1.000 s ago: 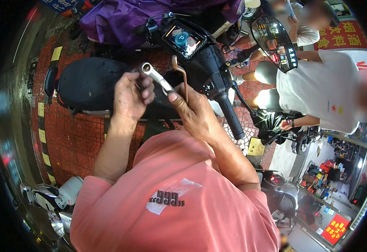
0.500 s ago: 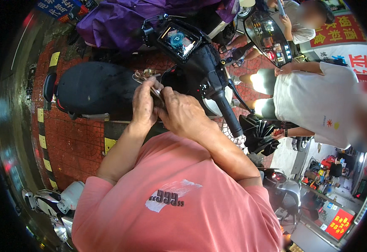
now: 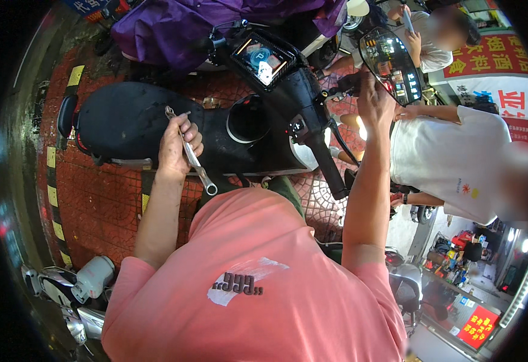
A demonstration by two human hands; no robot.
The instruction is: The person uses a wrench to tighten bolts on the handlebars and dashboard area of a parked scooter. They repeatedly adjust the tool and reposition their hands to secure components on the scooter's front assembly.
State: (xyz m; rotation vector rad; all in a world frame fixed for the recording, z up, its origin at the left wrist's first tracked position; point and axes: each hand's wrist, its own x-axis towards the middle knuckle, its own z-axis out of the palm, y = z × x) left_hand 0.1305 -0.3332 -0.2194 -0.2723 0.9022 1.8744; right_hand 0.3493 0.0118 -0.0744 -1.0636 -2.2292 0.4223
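Note:
My left hand is closed round a silver combination wrench above the scooter seat. The wrench's ring end points down towards my shirt, its open end away from me. A short thin piece sticks out by the thumb; I cannot tell if it is separate. Stretched out to the right, my right hand grips the scooter's rear-view mirror at its near left edge, by the stem. The mirror partly hides those fingers. Left of it are the black handlebar grip and the lit display.
A person in a white shirt stands close on the right, a hand near the mirror. Another person holds a phone farther back. A purple cover drapes a vehicle beyond the scooter. Parked scooters stand at lower left.
My hands were together over the scooter and have parted. The left, still near the seat, now shows the wrench plainly. My right has reached out to the mirror.

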